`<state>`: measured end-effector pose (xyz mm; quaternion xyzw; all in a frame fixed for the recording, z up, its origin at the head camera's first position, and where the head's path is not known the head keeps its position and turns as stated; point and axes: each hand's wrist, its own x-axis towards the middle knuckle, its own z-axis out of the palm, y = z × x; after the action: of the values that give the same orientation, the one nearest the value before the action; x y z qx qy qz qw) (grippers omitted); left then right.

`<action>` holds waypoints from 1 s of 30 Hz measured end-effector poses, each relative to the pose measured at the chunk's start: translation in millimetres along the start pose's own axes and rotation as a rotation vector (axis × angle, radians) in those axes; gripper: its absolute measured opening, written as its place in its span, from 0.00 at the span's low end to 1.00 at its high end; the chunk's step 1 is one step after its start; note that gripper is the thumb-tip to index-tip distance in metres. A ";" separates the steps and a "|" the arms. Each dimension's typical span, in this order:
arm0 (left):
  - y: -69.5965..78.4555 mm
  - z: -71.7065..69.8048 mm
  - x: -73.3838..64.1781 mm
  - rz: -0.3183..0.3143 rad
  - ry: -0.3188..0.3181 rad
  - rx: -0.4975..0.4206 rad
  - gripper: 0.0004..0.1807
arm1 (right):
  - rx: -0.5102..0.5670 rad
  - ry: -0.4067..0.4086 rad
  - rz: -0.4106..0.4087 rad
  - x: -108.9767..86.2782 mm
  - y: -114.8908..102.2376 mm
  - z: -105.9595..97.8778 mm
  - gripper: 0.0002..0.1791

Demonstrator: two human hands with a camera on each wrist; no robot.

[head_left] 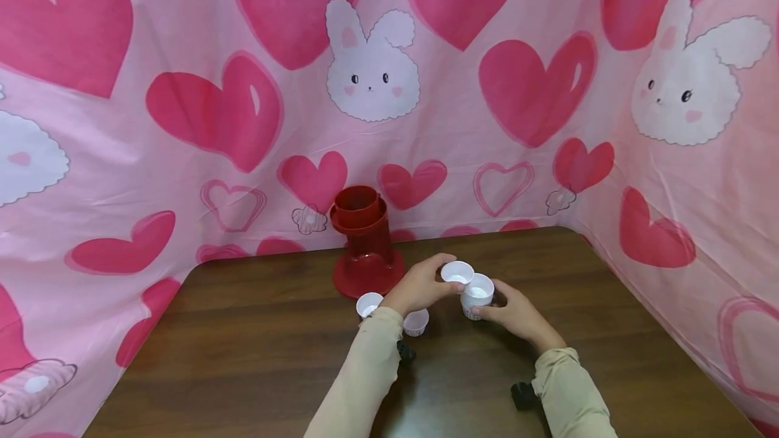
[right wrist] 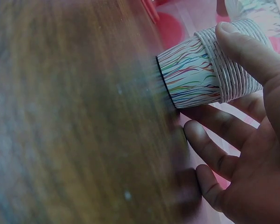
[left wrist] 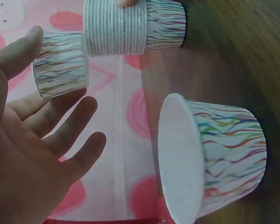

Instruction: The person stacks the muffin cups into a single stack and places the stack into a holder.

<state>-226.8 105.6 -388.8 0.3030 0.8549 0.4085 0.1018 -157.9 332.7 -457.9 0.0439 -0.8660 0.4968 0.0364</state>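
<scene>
Nearest the head camera: a pair of cream cloth sleeves (head_left: 575, 387), on the near side of the stack of nested white paper cups (head_left: 475, 309). Stack looks upright, long axis vertical; whether its base touches the tabletop, cannot tell. Single white paper cup (head_left: 458, 272) is just left of the stack's top and a little higher, mouth up, base beside the uppermost rim; contact unclear. Left hand (head_left: 421, 285) is nearer to it: thumb and fingertips pinch the cup by its sides, other fingers spread. Right hand (head_left: 517, 309) at the stack's right side, thumb and fingers gripping it around the rims. Cup's look: plain white inside, thin wavy coloured lines outside. Stack's lowest cup carries the same lines; above it, only pale ribbed rims. Farther out: loose white paper cup (head_left: 416, 322) left of the stack, mouth up; second loose cup (head_left: 368, 303) farther left. Red plastic stand (head_left: 368, 255) left of and behind the stack. Brown wood-grain table (head_left: 255, 336) all round; pink heart-and-rabbit cloth (head_left: 450, 134) behind.
</scene>
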 end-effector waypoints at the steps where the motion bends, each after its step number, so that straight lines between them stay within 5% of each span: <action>1: 0.2 0.8 1.0 -0.005 -0.005 0.004 0.34 | -0.001 -0.002 0.001 0.0 -0.2 -0.1 0.33; 30: 13.2 22.9 17.9 -0.022 -0.034 0.002 0.31 | -0.013 -0.005 -0.009 1.7 0.0 1.8 0.34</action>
<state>-225.6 137.3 -392.2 0.3008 0.8566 0.4015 0.1205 -159.6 331.1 -458.5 0.0487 -0.8691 0.4908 0.0368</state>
